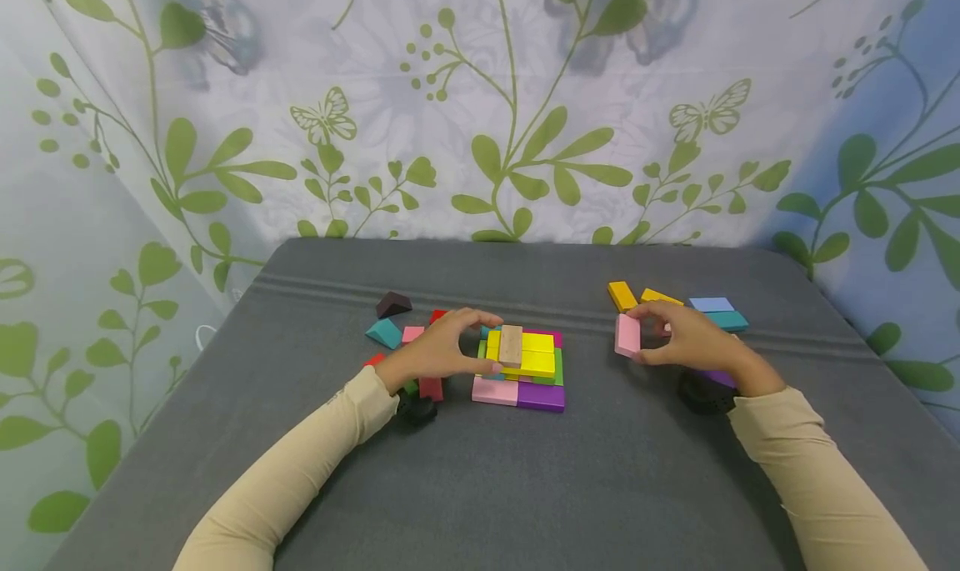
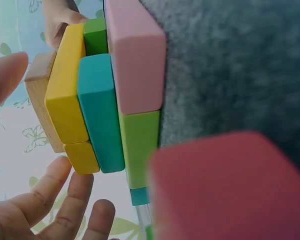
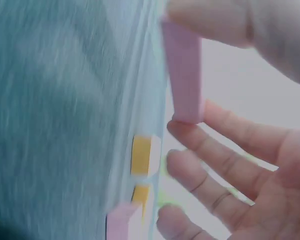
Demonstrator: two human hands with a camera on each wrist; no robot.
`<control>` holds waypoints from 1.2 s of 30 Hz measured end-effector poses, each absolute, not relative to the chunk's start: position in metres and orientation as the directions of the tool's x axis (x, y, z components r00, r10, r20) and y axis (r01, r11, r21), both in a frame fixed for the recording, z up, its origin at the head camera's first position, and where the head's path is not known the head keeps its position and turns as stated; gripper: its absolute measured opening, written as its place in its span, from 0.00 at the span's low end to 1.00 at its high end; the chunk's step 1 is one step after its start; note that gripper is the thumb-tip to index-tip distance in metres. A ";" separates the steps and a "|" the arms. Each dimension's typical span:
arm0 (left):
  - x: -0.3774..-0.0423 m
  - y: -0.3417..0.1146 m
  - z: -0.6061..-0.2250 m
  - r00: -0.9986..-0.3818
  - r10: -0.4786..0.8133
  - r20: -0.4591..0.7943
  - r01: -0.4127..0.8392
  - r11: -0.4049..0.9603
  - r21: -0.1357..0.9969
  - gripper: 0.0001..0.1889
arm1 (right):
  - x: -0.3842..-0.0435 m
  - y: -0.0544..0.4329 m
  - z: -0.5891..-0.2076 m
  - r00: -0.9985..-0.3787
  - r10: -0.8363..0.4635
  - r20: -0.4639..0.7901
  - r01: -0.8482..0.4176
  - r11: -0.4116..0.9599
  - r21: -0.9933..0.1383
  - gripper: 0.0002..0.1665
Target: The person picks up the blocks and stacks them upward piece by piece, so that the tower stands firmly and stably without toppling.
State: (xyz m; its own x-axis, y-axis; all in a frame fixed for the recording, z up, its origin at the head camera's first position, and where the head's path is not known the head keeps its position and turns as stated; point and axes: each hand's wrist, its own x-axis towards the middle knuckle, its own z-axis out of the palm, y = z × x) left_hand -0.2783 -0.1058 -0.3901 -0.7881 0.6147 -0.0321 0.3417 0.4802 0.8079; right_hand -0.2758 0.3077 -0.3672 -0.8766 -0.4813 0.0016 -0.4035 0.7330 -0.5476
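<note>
My right hand [image 1: 690, 336] pinches a pink block [image 1: 627, 336] by its ends between thumb and fingers, to the right of a layered stack of blocks. On the stack's top lies a plain wooden block [image 1: 511, 346], crosswise over yellow blocks [image 1: 538, 364]. Pink [image 1: 495, 390] and purple [image 1: 542, 398] blocks form its front bottom edge. Around the stack's left side my left hand [image 1: 442, 348] is spread with relaxed fingers. In the left wrist view its fingertips come right at the yellow blocks, while its thumb [image 2: 7, 77] stays apart from the wooden block.
Left of the stack lie a dark triangular block [image 1: 393, 304], a teal triangular block [image 1: 385, 333] and several red blocks [image 1: 431, 388]. Yellow [image 1: 622, 296], light blue [image 1: 709, 304] and teal [image 1: 727, 320] blocks lie around the right hand. A patterned curtain [image 1: 420, 171] hangs behind the grey table [image 1: 480, 488].
</note>
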 end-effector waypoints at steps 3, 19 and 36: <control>-0.279 -0.104 -0.388 -0.782 0.621 -0.045 0.342 0.488 0.803 0.36 | -0.272 0.292 -0.366 -0.866 -0.498 0.050 -0.435 0.699 -0.568 0.35; -0.280 -0.101 -0.388 -0.782 0.621 -0.057 0.316 0.472 0.823 0.34 | -0.270 0.225 -0.380 -0.791 -0.601 0.114 -0.497 0.523 -0.692 0.35; -0.282 -0.101 -0.393 -0.770 0.637 -0.014 0.349 0.440 0.827 0.32 | -0.266 0.200 -0.390 -0.792 -0.589 0.159 -0.468 0.421 -0.777 0.38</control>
